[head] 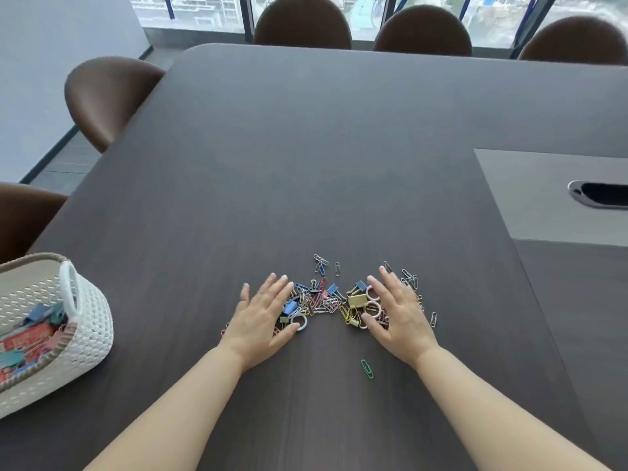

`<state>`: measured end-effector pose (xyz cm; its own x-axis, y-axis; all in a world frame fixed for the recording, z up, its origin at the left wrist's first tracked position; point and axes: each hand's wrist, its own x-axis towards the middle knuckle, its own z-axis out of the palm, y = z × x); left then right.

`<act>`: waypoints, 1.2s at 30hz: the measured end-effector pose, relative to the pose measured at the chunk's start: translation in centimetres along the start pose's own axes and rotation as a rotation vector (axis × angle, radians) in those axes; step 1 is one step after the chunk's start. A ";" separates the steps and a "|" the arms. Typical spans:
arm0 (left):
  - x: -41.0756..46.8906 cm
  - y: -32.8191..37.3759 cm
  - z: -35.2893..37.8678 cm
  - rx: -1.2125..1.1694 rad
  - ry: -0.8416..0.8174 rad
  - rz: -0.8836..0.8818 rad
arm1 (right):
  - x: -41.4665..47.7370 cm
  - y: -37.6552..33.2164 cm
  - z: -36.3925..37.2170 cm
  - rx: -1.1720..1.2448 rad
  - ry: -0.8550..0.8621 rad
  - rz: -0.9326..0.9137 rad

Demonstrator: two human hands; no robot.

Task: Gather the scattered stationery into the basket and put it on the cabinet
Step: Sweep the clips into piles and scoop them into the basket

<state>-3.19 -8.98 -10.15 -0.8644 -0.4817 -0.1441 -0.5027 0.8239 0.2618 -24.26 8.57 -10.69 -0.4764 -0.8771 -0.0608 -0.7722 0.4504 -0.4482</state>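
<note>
There is one view only, from a camera worn on the person's head, looking forward and down across the table (pixel 306 147). The left hand (pixel 261 314) and right hand (pixel 397 314) lie near the lens, low in the middle. Far beyond the hands the wide lens takes in chairs (pixel 302 25) and windows (pixel 190 11). Well left of the left hand, the frame edge cuts the basket (pixel 91 334).

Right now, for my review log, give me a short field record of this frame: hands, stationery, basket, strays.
left hand: flat, fingers straight, on the left side of the clip pile
right hand: flat, fingers straight, on its right side
grip: none, either hand
clip pile: paper clips, binder clips, rings heaped on the table
strays: green paper clip nearer the person, apart; silver clips beyond the pile
basket: white, table's left edge, holds some clips
cabinet: not in view
</note>
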 end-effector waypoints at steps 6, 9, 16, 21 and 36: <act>-4.3 -1.5 2.6 0.150 -0.022 -0.202 | -5.0 0.8 2.6 -0.298 -0.068 0.202; -3.4 -1.1 2.7 0.133 -0.076 -0.250 | -4.1 0.5 2.4 -0.309 -0.129 0.332; 2.6 1.8 2.8 0.146 -0.104 -0.205 | 0.7 0.4 1.8 -0.285 -0.107 0.420; 6.1 1.8 2.6 0.141 -0.071 -0.095 | 3.9 0.8 1.7 -0.271 -0.111 0.286; 6.3 1.4 4.0 0.043 0.420 0.056 | 3.9 -0.2 2.8 -0.165 0.230 -0.016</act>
<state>-9.35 -9.68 -14.47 -0.8171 -0.5080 0.2725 -0.4622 0.8598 0.2170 -24.81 4.64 -13.32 -0.5321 -0.8318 0.1577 -0.8294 0.4747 -0.2947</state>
